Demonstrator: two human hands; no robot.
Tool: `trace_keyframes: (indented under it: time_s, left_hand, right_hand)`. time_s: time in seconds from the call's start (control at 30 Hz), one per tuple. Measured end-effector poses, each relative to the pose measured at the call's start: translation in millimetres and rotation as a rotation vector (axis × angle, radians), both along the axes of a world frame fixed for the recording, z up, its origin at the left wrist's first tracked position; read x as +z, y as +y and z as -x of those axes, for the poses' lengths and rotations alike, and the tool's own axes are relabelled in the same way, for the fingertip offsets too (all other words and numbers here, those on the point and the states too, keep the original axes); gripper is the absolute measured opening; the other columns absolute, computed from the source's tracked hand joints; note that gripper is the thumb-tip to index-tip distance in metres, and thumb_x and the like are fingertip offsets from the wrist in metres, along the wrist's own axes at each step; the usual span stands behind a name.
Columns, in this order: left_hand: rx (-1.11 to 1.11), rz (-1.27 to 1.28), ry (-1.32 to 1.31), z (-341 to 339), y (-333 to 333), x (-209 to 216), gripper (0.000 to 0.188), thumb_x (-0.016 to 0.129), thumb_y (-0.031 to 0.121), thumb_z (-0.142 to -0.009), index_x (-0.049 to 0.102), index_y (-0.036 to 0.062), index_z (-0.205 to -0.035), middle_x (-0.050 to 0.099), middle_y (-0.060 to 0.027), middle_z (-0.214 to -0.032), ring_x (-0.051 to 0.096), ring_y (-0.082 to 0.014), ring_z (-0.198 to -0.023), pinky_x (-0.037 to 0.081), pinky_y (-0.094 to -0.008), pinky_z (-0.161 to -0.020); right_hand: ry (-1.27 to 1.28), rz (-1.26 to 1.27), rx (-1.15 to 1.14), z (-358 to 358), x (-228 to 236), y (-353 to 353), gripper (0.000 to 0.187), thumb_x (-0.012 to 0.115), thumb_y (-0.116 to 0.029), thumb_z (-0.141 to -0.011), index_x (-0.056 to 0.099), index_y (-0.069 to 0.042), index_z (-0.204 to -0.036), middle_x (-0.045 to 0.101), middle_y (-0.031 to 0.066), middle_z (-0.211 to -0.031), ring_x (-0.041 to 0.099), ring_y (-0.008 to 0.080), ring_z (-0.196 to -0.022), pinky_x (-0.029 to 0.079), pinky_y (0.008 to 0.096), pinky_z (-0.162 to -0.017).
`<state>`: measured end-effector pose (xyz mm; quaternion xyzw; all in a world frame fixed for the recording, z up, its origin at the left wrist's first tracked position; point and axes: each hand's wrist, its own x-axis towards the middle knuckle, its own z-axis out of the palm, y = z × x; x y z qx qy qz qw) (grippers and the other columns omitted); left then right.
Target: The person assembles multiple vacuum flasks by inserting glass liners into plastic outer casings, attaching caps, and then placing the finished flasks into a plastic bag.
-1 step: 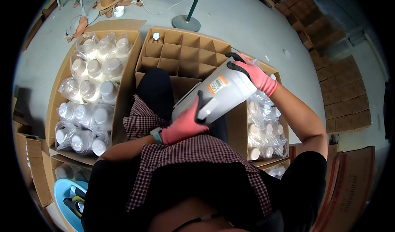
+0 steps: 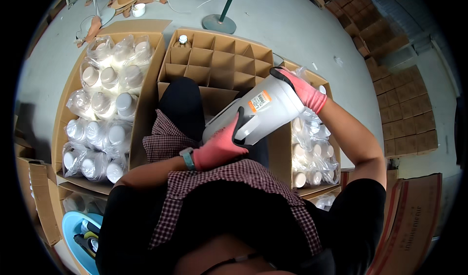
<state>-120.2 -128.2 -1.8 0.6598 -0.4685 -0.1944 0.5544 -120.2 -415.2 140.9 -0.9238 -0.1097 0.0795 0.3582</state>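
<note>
Tilted across my lap is a large pale grey cylindrical jug (image 2: 273, 111) with an orange-and-white label and what looks like a handle on its side. My left hand (image 2: 224, 143), in a pink-and-black glove, grips its lower side near that handle, thumb pointing up. At the raised upper right end, my right hand (image 2: 302, 89) in a matching glove is clasped over the rim. Just beyond the jug stands a cardboard box with dividers (image 2: 212, 59). One clear bottle with a white cap (image 2: 183, 42) sits in its far left compartment.
On the left, an open carton (image 2: 141, 104) holds several plastic-wrapped white-capped bottles (image 2: 108, 77). More wrapped bottles (image 2: 314, 150) fill a carton on the right. A blue basin (image 2: 68, 226) with tools is at lower left. A green pole's round base (image 2: 219, 24) stands beyond the boxes.
My right hand's fingers have come together over the jug's upper end, where they were more spread before. The jug has barely moved, and the whole view has shifted slightly.
</note>
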Motion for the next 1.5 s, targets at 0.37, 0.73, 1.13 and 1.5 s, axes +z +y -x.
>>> trace_keyframes:
  time_s: [0.37,0.73,1.13,1.5]
  left_hand:
    - [-0.145,0.072,0.513,-64,21,21,0.071,0.070,0.008,-0.069,0.053,-0.0029,-0.137,0.066,-0.0073,-0.121,0.060,-0.0142,-0.112,0.046,-0.0316,-0.100]
    - [-0.221,0.026,0.547,-68,33,26,0.085,0.081,0.017,-0.071,0.045,-0.0003,-0.145,0.064,-0.0074,-0.125,0.056,-0.0133,-0.116,0.044,-0.0316,-0.102]
    - [-0.210,-0.016,0.590,-80,41,27,0.092,0.087,0.024,-0.070,0.043,-0.0036,-0.145,0.060,-0.0090,-0.131,0.054,-0.0148,-0.119,0.040,-0.0318,-0.106]
    - [-0.141,-0.088,0.545,-97,60,16,0.090,0.089,0.025,-0.065,0.048,-0.0039,-0.141,0.062,-0.0069,-0.128,0.053,-0.0131,-0.118,0.039,-0.0314,-0.106]
  right_hand:
    - [-0.044,0.141,0.164,23,51,51,0.117,0.082,-0.037,-0.058,0.023,-0.005,-0.154,0.034,0.0175,-0.148,0.031,0.0353,-0.138,0.024,0.0444,-0.115]
    - [-0.238,0.068,0.284,37,63,21,0.047,0.076,-0.021,-0.086,0.059,-0.006,-0.127,0.050,0.0130,-0.139,0.047,0.0325,-0.130,0.037,0.0407,-0.110]
    - [-0.145,0.808,0.077,22,79,62,0.050,0.063,-0.052,-0.088,0.068,-0.005,-0.104,0.070,0.0119,-0.097,0.068,0.0293,-0.089,0.053,0.0390,-0.083]
    - [-0.800,0.613,0.774,8,91,49,0.032,0.065,-0.017,-0.084,0.062,-0.016,-0.116,0.063,0.0063,-0.102,0.063,0.0258,-0.091,0.051,0.0375,-0.081]
